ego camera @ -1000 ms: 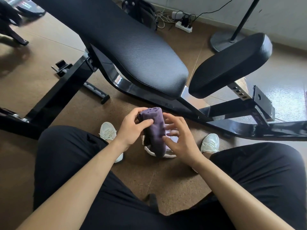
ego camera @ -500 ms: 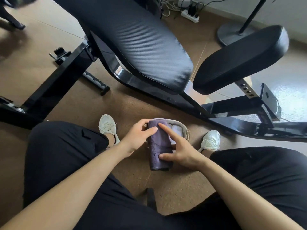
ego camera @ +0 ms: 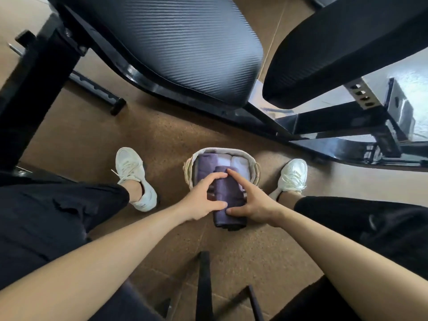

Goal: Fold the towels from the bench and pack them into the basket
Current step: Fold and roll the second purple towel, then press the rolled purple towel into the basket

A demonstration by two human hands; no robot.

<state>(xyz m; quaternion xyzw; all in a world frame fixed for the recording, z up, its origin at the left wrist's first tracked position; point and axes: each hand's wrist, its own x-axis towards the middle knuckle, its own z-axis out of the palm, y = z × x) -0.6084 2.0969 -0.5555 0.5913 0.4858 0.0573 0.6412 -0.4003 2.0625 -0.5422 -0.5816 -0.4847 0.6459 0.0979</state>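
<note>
basket (ego camera: 188, 169): on the floor (ego camera: 162, 135), between left shoe (ego camera: 132, 172) and right shoe (ego camera: 293, 174), just in front of the bench (ego camera: 173, 42); open top faces up, so loading goes straight down
already packed: packed purple towel (ego camera: 205, 161) at the basket's left wall; pale towel (ego camera: 223, 161) mid; white towel (ego camera: 240, 163) at its right wall; side by side, likely to save room
folded purple towel (ego camera: 228, 195): long axis runs from the basket's middle to its near rim; sits over the basket's near half, near end overhangs the rim; cannot tell if it touches the towels beneath
left hand (ego camera: 203, 200): on the towel's left flank; thumb and forefinger curled round it, pinching from the side
right hand (ego camera: 252, 202): mirror grip on the right flank; forefinger along the top, thumb at the near end
why two-sided: my read; squeezing both flanks stops the fold springing open and narrows it for the gap
bench: no towels on the pads in view; part is out of frame
step: judged as packing this towel; likely late in the task
risk: towel looks longer than the free slot; may need pressing down; fold could loosen on release
</note>
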